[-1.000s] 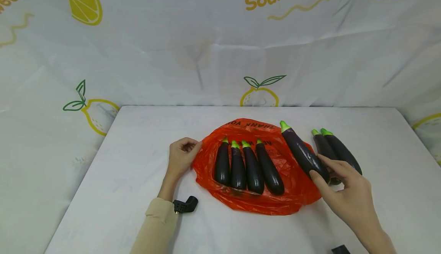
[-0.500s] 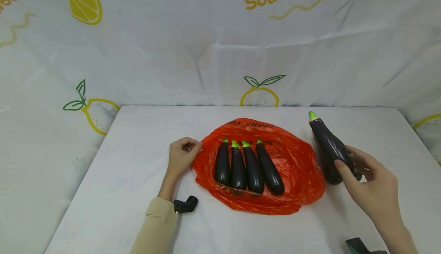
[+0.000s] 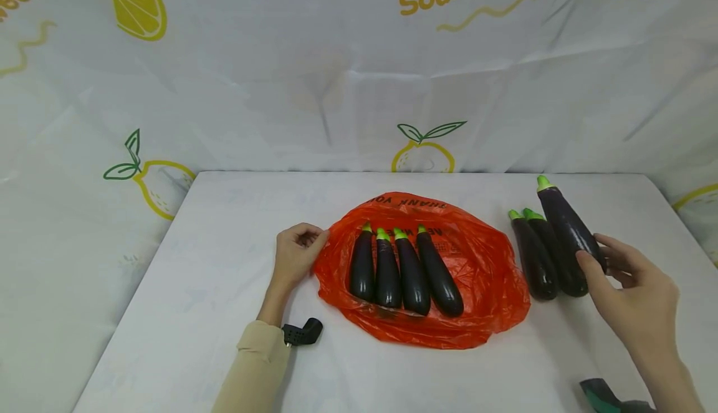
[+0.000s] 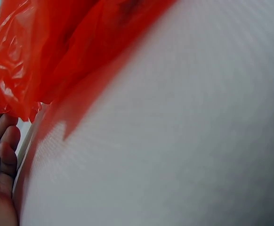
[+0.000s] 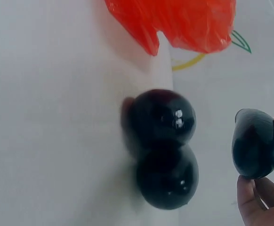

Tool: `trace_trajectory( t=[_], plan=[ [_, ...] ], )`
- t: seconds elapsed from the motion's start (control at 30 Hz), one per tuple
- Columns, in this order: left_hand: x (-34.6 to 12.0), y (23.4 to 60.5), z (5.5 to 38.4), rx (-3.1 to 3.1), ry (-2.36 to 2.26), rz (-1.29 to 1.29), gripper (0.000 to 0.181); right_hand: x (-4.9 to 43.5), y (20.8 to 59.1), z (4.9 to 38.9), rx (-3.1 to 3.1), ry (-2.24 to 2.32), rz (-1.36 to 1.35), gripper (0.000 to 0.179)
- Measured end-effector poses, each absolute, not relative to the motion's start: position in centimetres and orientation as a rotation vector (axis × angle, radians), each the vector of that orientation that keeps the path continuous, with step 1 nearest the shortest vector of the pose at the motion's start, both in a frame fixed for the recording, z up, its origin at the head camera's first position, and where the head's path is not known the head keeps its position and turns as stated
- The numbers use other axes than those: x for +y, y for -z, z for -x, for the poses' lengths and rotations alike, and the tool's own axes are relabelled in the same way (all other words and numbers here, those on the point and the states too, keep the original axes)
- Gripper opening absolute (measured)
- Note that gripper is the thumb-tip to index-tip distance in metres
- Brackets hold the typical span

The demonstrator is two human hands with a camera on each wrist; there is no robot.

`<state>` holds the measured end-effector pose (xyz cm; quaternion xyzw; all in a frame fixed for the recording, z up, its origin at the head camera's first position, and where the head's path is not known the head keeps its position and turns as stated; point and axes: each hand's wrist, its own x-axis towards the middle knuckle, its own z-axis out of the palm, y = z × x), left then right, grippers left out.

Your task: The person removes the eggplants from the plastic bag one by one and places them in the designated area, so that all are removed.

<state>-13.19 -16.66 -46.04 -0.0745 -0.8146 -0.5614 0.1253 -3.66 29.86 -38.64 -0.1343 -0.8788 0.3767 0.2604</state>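
Note:
My right hand [image 3: 636, 288] grips a dark purple eggplant [image 3: 569, 223] near its blunt end, its green stem pointing away. In the right wrist view the held eggplant [image 5: 255, 143] shows end-on between thumb and fingers. Just left of it, two eggplants [image 3: 535, 263] lie side by side on the white table. A red plastic bag [image 3: 488, 276] is spread open in the middle, with several eggplants [image 3: 412, 276] lying in a row in it. At the bag's left edge, my left hand [image 3: 298, 251] pinches the plastic; in the left wrist view its curled fingers [image 4: 7, 141] sit under red film.
The white-covered table [image 3: 224, 213] ends at a white cloth backdrop [image 3: 252, 89] printed with lemons. A black device [image 3: 303, 332] is strapped at the left wrist, and another dark device [image 3: 611, 397] sits by the right wrist.
My right hand has carried the eggplant rightward, from over the bag's right edge, past the two loose eggplants to their right side. The left hand and the bag have stayed put.

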Motion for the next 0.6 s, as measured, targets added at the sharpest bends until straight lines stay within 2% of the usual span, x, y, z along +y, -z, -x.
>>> trace_trajectory(
  t=[0.6],
  plan=[
    [-16.6,46.0,13.2,-2.387,1.600,0.214,0.009,33.7,39.9,3.8,-2.511,-0.905,0.671,0.045]
  ],
)
